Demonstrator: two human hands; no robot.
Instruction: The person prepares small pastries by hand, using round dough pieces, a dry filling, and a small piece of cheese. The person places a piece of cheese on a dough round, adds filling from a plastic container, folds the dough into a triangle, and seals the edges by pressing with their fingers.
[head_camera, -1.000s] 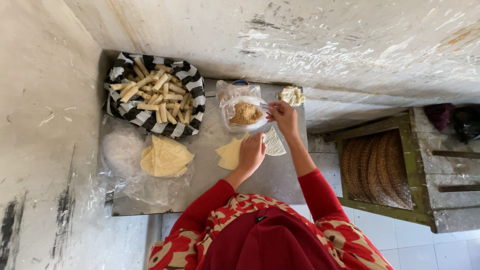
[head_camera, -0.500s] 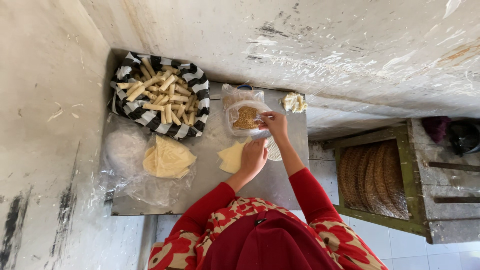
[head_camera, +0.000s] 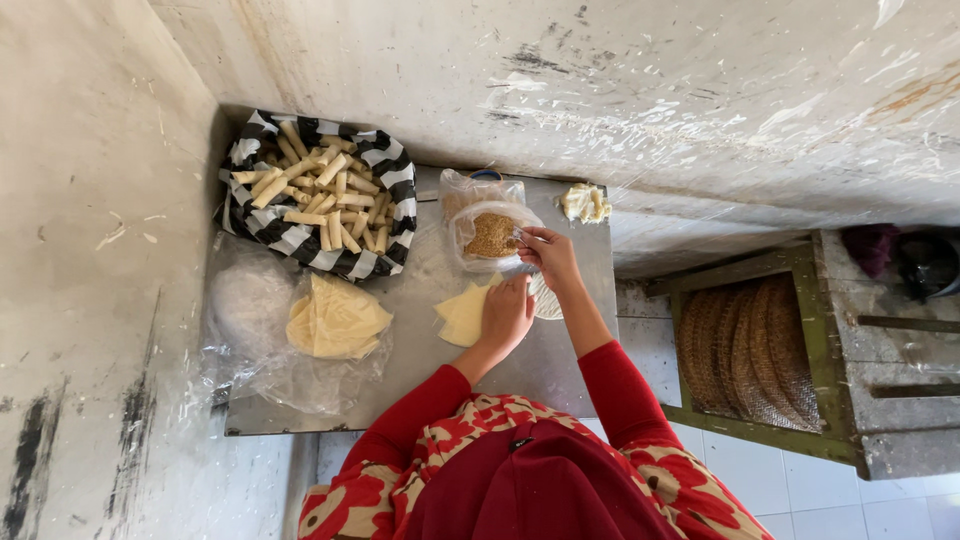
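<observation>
Flat and open, the left hand (head_camera: 506, 312) presses a pale pastry sheet (head_camera: 462, 314) on the counter (head_camera: 420, 350); the right hand (head_camera: 550, 255) pinches something small, which I cannot make out, at the bowl of brown filling (head_camera: 492, 236), at twelve o'clock of the sheet; a basket of rolled pastries (head_camera: 320, 205) sits at ten o'clock.

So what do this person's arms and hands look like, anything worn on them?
Both arms are in plain red long sleeves that end at the wrists. The left hand and right hand are bare: no gloves, and no rings or watch that I can make out. A red floral-patterned garment covers the shoulders.
</observation>
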